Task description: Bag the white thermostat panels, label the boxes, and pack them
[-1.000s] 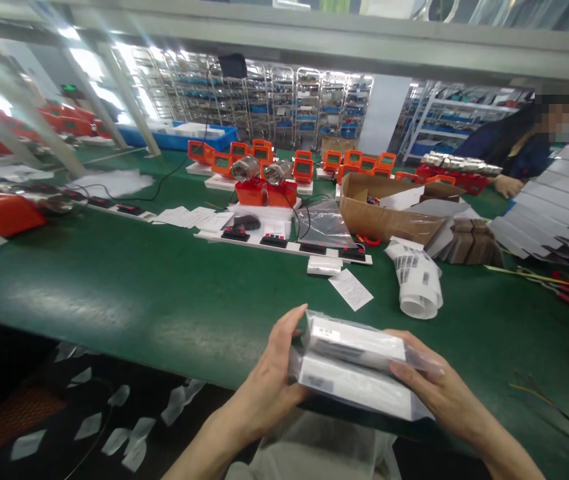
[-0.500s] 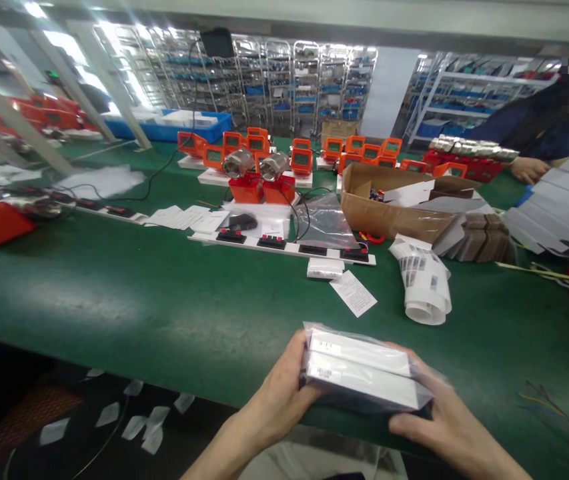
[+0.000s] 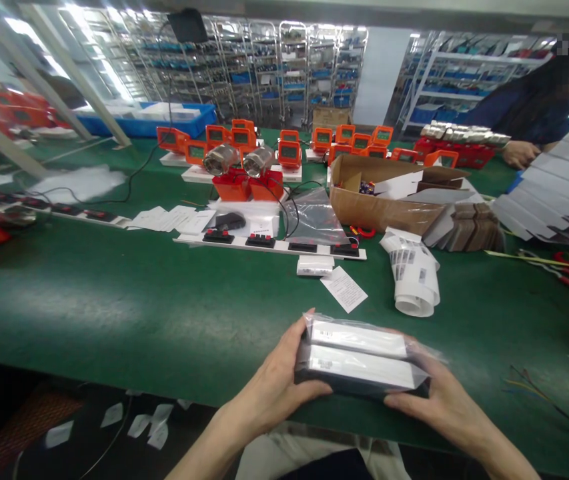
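Observation:
Two white boxes [image 3: 361, 365] lie side by side in a clear plastic bag, held between my hands just above the table's front edge. My left hand [image 3: 284, 373] grips their left end, thumb along the near side. At the right end my right hand [image 3: 429, 387] is closed round the bag, its fingers partly hidden behind the plastic. Small labels show on the boxes' left ends. Beyond them lie a printed paper slip [image 3: 345, 289] and a small white roll [image 3: 315, 266]. A larger curled roll of labels [image 3: 414, 280] rests to the right.
A white strip with black terminals [image 3: 269, 243] crosses the green table [image 3: 114, 287]. Behind it stand orange-framed devices [image 3: 290, 152], a cardboard box [image 3: 384, 207] and a blue tray [image 3: 144, 123]. Loose wires [image 3: 544, 393] lie at right. A co-worker's hand [image 3: 520, 153] rests at the far right.
My hands and the bagged boxes have moved slightly towards the far side, and the boxes' near side is tilted differently. The whole view has shifted a little.

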A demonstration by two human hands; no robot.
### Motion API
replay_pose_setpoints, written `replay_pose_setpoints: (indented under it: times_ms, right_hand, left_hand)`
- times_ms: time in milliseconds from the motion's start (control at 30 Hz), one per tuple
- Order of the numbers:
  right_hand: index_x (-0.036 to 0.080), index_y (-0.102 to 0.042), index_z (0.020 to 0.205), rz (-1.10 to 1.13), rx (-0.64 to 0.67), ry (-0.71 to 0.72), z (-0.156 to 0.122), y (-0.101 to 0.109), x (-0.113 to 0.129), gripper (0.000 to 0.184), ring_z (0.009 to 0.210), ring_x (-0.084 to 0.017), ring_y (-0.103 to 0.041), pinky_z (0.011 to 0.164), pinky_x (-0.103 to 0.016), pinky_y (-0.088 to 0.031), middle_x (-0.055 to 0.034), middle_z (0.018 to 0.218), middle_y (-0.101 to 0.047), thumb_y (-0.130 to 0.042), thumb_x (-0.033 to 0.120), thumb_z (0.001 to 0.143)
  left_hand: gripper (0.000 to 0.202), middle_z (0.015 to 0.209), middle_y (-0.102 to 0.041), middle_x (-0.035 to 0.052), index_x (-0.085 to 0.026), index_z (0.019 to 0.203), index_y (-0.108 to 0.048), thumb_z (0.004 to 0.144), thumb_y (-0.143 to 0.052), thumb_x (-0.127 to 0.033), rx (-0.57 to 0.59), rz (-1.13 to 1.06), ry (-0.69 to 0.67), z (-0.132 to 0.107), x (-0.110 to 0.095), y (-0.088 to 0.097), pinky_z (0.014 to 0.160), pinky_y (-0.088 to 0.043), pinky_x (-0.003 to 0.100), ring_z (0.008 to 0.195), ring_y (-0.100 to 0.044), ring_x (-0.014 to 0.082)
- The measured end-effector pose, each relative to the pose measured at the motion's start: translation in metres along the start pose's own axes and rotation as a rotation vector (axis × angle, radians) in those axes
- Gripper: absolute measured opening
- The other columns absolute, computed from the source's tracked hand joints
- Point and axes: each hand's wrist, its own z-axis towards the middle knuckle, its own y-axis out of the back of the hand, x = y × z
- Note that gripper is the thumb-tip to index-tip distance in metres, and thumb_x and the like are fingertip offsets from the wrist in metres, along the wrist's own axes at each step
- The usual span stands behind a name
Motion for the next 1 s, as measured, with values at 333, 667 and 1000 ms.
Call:
replay_pose_setpoints:
  times_ms: [333, 667, 1000]
  right_hand:
    - [0.027, -0.029, 0.144, 0.011, 0.048, -0.064, -0.01, 0.014, -0.029, 0.082, 0.139, -0.03, -0.027, 0.116, -0.051, -0.018, -0.008, 0.152, -0.028, -0.071, 0.041, 0.075]
    - [0.033, -0.027, 0.142, 0.139, -0.077, -0.1, -0.036, 0.054, -0.034, 0.075, 0.14, -0.024, -0.026, 0.118, -0.044, -0.016, -0.0038, 0.151, -0.031, -0.068, 0.039, 0.079]
    - [0.026, -0.055, 0.122, -0.018, -0.408, -0.118, 0.001, 0.093, -0.013, 0.047, 0.118, -0.025, -0.053, 0.104, -0.044, -0.04, -0.0064, 0.13, -0.056, -0.06, 0.051, 0.083]
  left_hand:
    - [0.112, 0.149, -0.029, 0.0118, -0.033, 0.145, -0.013, 0.059, -0.084, -0.046, -0.039, -0.023, -0.061, -0.014, 0.01, 0.019, 0.114, -0.02, 0.057, 0.137, -0.028, 0.0353]
    - [0.074, 0.141, -0.043, 0.0075, -0.03, 0.14, -0.031, 0.08, -0.047, -0.071, -0.323, -0.156, -0.269, 0.003, -0.009, 0.083, 0.112, -0.03, 0.044, 0.13, -0.04, 0.0311]
    - [0.043, 0.12, -0.062, 0.0033, -0.03, 0.127, -0.048, 0.091, -0.041, -0.053, -0.163, 0.192, -0.251, 0.08, -0.041, 0.09, 0.098, -0.045, 0.035, 0.112, -0.057, 0.0233]
